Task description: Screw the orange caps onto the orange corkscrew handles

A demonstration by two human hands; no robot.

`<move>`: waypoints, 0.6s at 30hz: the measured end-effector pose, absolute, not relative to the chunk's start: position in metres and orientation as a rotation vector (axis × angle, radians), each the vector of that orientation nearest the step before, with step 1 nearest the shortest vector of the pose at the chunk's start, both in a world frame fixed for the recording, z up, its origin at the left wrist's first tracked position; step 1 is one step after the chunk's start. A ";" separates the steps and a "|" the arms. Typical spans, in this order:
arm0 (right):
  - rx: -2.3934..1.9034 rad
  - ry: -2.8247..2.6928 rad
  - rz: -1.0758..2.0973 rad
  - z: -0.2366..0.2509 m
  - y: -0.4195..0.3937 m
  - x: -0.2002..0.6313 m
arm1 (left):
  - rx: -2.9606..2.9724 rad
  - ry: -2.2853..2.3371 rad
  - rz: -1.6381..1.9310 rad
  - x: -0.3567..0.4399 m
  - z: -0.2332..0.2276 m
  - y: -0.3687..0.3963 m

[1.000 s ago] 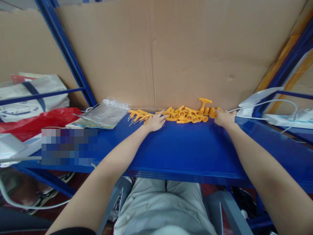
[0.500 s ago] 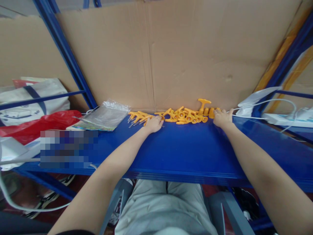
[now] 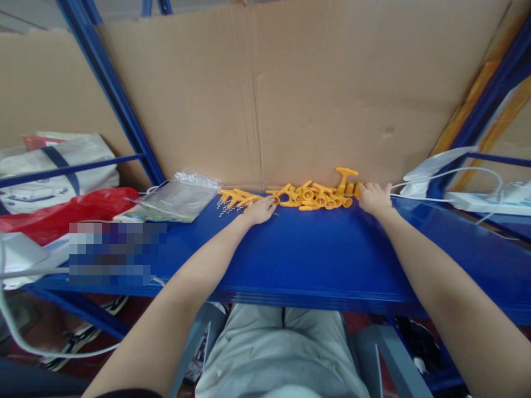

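Observation:
My left hand rests on the blue shelf with its fingers curled around a yellow bell-shaped cap. Left of it lie several yellow T-handled corkscrews, their metal spirals pointing toward me. My right hand is at the right end of the row, fingers spread against upright yellow caps; what lies under its palm is hidden. Between the hands is a pile of yellow caps and handles, several with hollow ends facing me. One corkscrew stands upright in a cap, T-handle on top.
A cardboard panel stands behind the blue shelf. Clear plastic bags lie left of the corkscrews, beside a red bag and a white tote. White cables and blue posts flank the right side.
My right hand has shifted slightly left and now covers caps that showed beside its fingers before. My left hand has hardly moved.

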State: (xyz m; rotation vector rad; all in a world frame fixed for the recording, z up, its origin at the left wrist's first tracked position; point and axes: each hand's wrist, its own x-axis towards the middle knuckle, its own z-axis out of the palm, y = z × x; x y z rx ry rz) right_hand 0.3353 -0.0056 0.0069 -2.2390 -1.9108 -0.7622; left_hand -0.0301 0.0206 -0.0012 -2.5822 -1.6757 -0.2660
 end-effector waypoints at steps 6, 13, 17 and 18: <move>-2.225 -1.902 -0.749 0.010 -0.011 0.333 | -2.578 -1.733 -0.288 -0.028 -0.001 0.020; -2.221 -1.889 -0.724 0.014 -0.012 0.330 | -2.567 -1.656 -0.324 -0.031 0.001 0.021; -2.180 -1.845 -0.752 0.013 -0.011 0.334 | -2.532 -1.586 -0.361 -0.037 0.003 0.022; -2.175 -1.837 -0.759 0.013 -0.010 0.335 | -2.521 -1.592 -0.370 -0.037 0.003 0.023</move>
